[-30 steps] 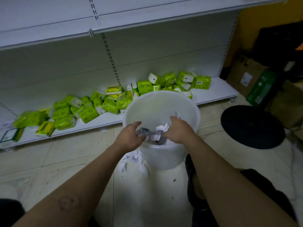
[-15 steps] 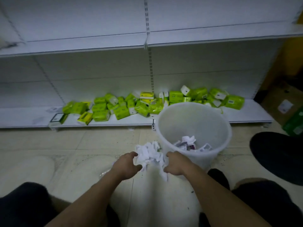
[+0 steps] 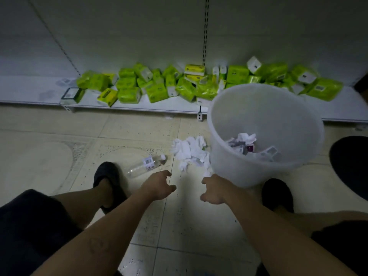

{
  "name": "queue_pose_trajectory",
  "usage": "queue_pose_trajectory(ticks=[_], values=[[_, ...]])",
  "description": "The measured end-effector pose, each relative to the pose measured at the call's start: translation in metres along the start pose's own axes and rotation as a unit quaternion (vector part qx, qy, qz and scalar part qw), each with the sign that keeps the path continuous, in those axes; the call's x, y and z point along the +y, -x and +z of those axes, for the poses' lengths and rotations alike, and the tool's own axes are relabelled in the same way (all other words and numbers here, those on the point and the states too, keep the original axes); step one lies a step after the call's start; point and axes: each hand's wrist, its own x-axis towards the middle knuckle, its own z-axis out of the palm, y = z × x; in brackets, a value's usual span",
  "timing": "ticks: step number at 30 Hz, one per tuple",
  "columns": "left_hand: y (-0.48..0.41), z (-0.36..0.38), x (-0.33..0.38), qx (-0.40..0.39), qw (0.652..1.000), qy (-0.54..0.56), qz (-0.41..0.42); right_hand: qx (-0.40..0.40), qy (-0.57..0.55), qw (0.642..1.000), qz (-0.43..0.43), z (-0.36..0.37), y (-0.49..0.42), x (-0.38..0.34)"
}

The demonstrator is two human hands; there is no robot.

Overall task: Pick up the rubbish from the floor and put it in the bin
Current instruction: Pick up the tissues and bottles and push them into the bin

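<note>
View from a person's head, looking down at a pale tiled floor (image 3: 59,148) in dim light.

Two bare forearms stretch from the bottom corners toward the middle of the frame. The left hand (image 3: 158,187) and right hand (image 3: 216,189) hover side by side just above the tiles. Both hold nothing, and their fingers are apart and loosely bent. They appear set to scoop from both sides, since loose paper is easier to gather with two hands.

Just above the hands, at centre, lies a heap of crumpled white paper (image 3: 190,152), the rubbish nearest to reach. It rests on the floor against the left side of the bin (image 3: 235,176). The bin is a white plastic bucket at centre right, standing upright and close, probably so each drop is short. In its bottom lie more crumpled paper and small boxes (image 3: 249,145).

Left of the heap, a clear plastic bottle (image 3: 146,165) lies on its side with its cap pointing toward the paper. Its white label shows a square code patch, but no words can be read.

A dark shoe (image 3: 108,176) sits at lower left and another (image 3: 276,194) at lower right, beside the bin.

Across the upper frame runs a low white shelf (image 3: 39,94) strewn with bright green packs (image 3: 155,90). Their white labels are too small to read. A round black shape (image 3: 350,166) shows at the right edge.
</note>
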Motion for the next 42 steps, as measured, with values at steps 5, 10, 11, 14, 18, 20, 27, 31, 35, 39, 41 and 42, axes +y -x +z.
queue_pose_trajectory(ticks=[5, 10, 11, 14, 18, 20, 27, 31, 35, 39, 41, 42], values=[[-0.053, 0.023, -0.002, -0.041, 0.999, -0.002, 0.004, -0.014, -0.093, 0.993, 0.078, 0.023, -0.036, 0.047], [-0.117, 0.052, -0.011, -0.071, 0.997, -0.007, -0.001, -0.036, -0.129, 0.987, 0.093, 0.057, -0.094, 0.061], [-0.129, 0.059, -0.014, -0.077, 0.997, -0.004, -0.004, -0.04, -0.13, 0.986, 0.099, 0.062, -0.108, 0.061], [-0.169, 0.081, -0.022, -0.084, 0.996, 0.002, -0.006, -0.033, -0.109, 0.988, 0.1, 0.076, -0.15, 0.059], [-0.217, 0.105, -0.031, -0.064, 0.997, -0.025, 0.021, 0.018, -0.101, 0.99, 0.101, 0.091, -0.199, 0.06], [-0.234, 0.118, -0.036, -0.066, 0.995, -0.046, 0.051, 0.036, -0.075, 0.99, 0.112, 0.1, -0.217, 0.06], [-0.232, 0.159, -0.056, 0.027, 0.996, -0.064, 0.061, 0.069, -0.064, 0.989, 0.112, 0.142, -0.208, 0.055], [-0.204, 0.151, -0.068, -0.075, 0.997, 0.022, -0.018, 0.002, -0.182, 0.968, 0.171, 0.144, -0.179, 0.046], [-0.168, 0.109, -0.066, -0.07, 0.992, 0.103, -0.01, 0.031, -0.226, 0.963, 0.146, 0.123, -0.151, 0.035], [-0.138, 0.054, -0.044, -0.056, 0.992, 0.117, 0.002, 0.114, -0.281, 0.947, 0.107, 0.086, -0.118, 0.021], [-0.119, 0.029, -0.03, -0.033, 0.992, 0.119, 0.016, 0.145, -0.284, 0.944, 0.08, 0.063, -0.098, 0.014], [-0.11, 0.018, -0.024, -0.021, 0.993, 0.116, 0.02, 0.155, -0.282, 0.944, 0.073, 0.051, -0.088, 0.011]])
